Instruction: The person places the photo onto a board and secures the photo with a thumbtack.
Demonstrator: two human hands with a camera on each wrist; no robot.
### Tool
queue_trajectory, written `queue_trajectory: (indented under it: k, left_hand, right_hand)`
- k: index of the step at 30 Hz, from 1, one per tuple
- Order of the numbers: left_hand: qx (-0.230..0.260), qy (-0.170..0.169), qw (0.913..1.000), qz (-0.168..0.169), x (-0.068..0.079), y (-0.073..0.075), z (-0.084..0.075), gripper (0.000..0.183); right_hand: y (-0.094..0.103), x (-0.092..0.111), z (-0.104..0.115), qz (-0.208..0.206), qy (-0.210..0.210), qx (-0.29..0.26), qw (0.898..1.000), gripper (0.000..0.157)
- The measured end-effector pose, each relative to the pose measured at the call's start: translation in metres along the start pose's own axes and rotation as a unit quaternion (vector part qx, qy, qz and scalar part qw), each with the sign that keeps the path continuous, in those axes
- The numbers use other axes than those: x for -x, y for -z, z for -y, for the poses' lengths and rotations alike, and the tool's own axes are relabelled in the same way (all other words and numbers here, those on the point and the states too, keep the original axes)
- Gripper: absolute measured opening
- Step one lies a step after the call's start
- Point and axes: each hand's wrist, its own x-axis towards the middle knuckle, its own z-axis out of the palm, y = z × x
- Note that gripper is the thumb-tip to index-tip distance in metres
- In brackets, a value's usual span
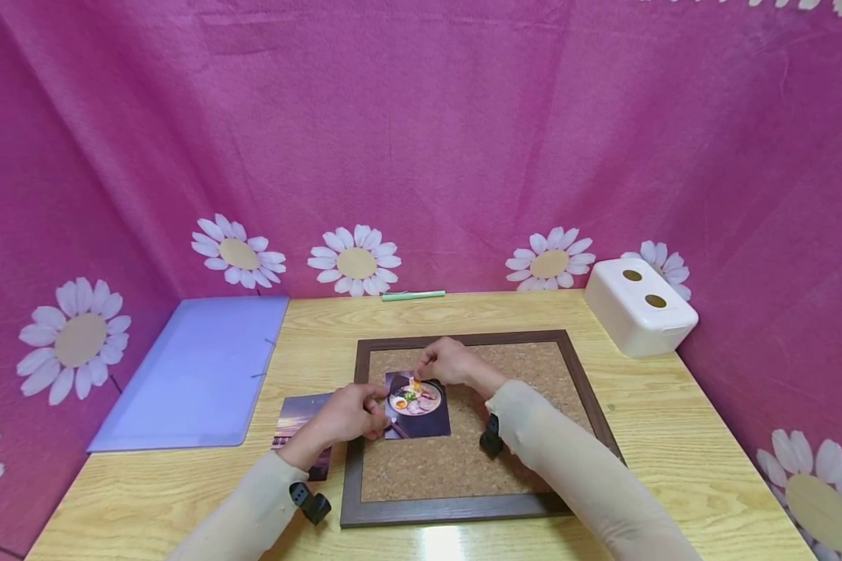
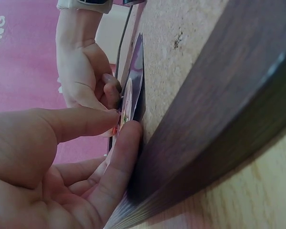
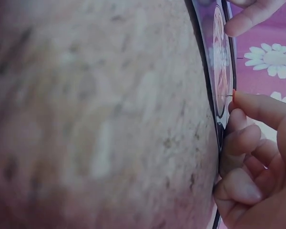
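Observation:
A square photo of a bowl of ramen [image 1: 415,405] lies on the cork board [image 1: 407,475] in its dark frame. At the photo's left edge, my left hand [image 1: 354,411] holds it between thumb and fingers. My right hand [image 1: 452,362] is over the photo's upper part, pinching an orange-headed pushpin [image 3: 234,95] between thumb and forefinger. In the right wrist view the pin's needle points at the photo's face. A second photo, with a purple sunset sky [image 1: 298,413], lies on the table left of the board, partly hidden by my left hand and wrist.
A translucent blue folder [image 1: 196,366] lies at the left. At the table's back edge is a green pen-like item [image 1: 412,295]. A white box with two round holes [image 1: 638,308] stands at the back right. Pink daisy-patterned cloth [image 1: 421,156] encloses the wooden table.

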Motion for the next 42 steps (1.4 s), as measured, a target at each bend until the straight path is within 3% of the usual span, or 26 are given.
queue_trajectory:
  k: [17, 25, 31, 36, 42]
  left_hand:
    - [-0.005, -0.009, 0.9999, -0.001, 0.002, 0.000, 0.000, 0.050]
    - [0.007, 0.007, 1.0000, -0.001, 0.001, 0.000, -0.002, 0.050]
    - [0.057, 0.019, 0.9982, 0.007, 0.002, 0.002, 0.000, 0.045]
    - [0.114, 0.021, 0.9931, 0.017, 0.006, 0.008, 0.004, 0.036]
    - [0.123, 0.038, 0.9916, 0.015, 0.014, 0.020, 0.009, 0.030]
  right_hand:
    - [-0.002, 0.000, 0.007, -0.017, -0.014, 0.015, 1.000, 0.011]
    - [0.000, 0.003, 0.003, -0.001, 0.012, 0.003, 1.000, 0.007]
    - [0.009, 0.009, -0.002, 0.028, 0.046, -0.028, 0.998, 0.004]
    - [0.019, 0.017, -0.009, 0.029, 0.045, -0.058, 0.997, 0.007]
    - [0.036, 0.028, -0.019, 0.030, 0.041, -0.053, 0.997, 0.009]
